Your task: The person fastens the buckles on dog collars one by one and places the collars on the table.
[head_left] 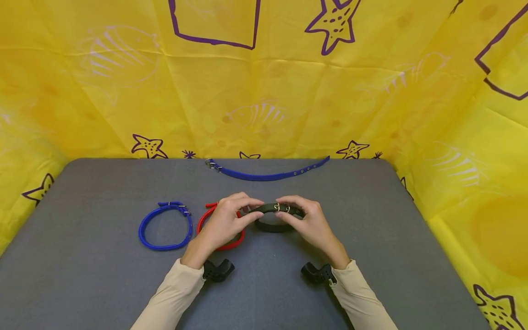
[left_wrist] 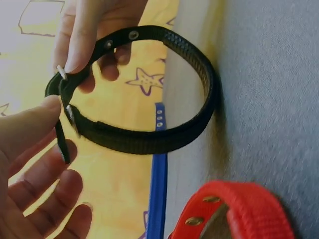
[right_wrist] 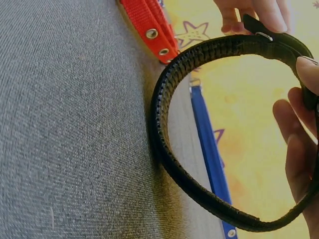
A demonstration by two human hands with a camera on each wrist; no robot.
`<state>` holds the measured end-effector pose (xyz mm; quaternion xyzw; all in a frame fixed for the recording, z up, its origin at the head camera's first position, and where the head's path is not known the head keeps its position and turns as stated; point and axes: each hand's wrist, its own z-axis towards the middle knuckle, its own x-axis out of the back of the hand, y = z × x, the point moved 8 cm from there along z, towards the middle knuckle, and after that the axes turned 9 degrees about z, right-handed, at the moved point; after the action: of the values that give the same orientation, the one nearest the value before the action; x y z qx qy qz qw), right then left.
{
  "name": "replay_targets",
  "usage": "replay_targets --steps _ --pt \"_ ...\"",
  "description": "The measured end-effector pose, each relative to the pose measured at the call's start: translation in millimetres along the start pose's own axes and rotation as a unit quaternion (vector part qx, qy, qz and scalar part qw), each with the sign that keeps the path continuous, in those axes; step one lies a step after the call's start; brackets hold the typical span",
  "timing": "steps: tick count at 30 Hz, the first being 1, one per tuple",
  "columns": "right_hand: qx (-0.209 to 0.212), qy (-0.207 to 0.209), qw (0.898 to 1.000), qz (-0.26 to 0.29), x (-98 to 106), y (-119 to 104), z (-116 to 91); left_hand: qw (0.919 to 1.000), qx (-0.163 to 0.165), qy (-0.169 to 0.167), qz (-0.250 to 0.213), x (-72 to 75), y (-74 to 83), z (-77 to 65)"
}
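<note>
Both hands hold a dark green-black pet collar (head_left: 274,228), looped with its strap end through the metal buckle. My left hand (head_left: 222,222) pinches the strap on the left side of the buckle; in the left wrist view its thumb lies against the free tip, the other fingers spread below. My right hand (head_left: 311,222) pinches the band at the buckle's right, thumb in front. The lower edge of the loop is at the table. A red collar (head_left: 200,223), closed in a ring, lies partly hidden behind my left hand.
A blue collar (head_left: 165,248), fastened in a ring, lies on the grey table (head_left: 99,275) at the left. Another blue collar (head_left: 264,177) lies unfastened near the back edge, buckle at its left end. Yellow patterned cloth (head_left: 198,101) hangs behind and beside the table.
</note>
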<state>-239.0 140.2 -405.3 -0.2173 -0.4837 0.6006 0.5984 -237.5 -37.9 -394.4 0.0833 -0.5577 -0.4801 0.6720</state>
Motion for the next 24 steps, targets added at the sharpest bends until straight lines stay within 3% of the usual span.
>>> replay_targets --steps 5,9,17,21,24 --pt "-0.01 -0.002 1.0 -0.011 0.4 2.0 0.1 0.9993 0.02 -0.026 0.019 0.1 -6.8 -0.3" --pt "-0.007 -0.017 1.0 -0.003 -2.0 1.4 -0.1 0.9974 0.048 -0.055 0.006 -4.4 -13.1 -1.2" --pt "-0.002 -0.048 0.999 0.025 -8.5 -4.4 -0.3 0.9933 0.091 -0.062 -0.035 -7.8 -17.1 -2.7" --pt "0.023 -0.048 0.999 0.012 -10.3 -10.4 -0.9 0.9901 0.102 -0.072 -0.065 -8.8 -15.5 -3.1" --pt "0.066 -0.046 0.997 -0.005 -11.5 -19.0 -0.8 0.9891 0.099 -0.077 -0.077 -10.8 -13.3 -3.0"
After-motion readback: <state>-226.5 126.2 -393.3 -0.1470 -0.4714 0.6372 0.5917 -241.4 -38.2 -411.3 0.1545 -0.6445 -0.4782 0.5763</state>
